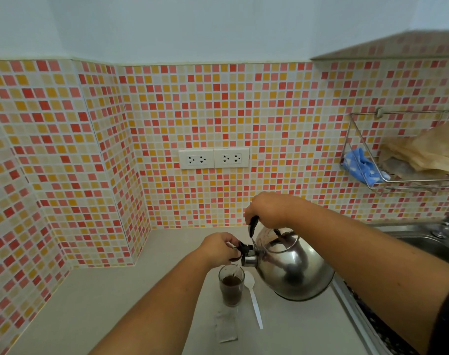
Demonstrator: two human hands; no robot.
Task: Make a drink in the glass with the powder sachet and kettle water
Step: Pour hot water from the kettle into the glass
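Left hand [219,248] pinches the spout cap [244,248] open; right hand [267,210] is closed round the kettle [292,267] handle, tilting it. We judge a slow, thin pour best. Below the spout, the glass [231,288] is half full; sachet [226,326] lies nearer, spoon [254,301] to its right.

Two bare forearms over the kitchen counter [116,303], no watch, rings or bands seen. Left hand [218,248] and right hand [267,210] both uncovered, fingers plain. Dark sleeve edge, approx. navy/black, shows on right upper arm at frame's lower-right corner, beside the counter.
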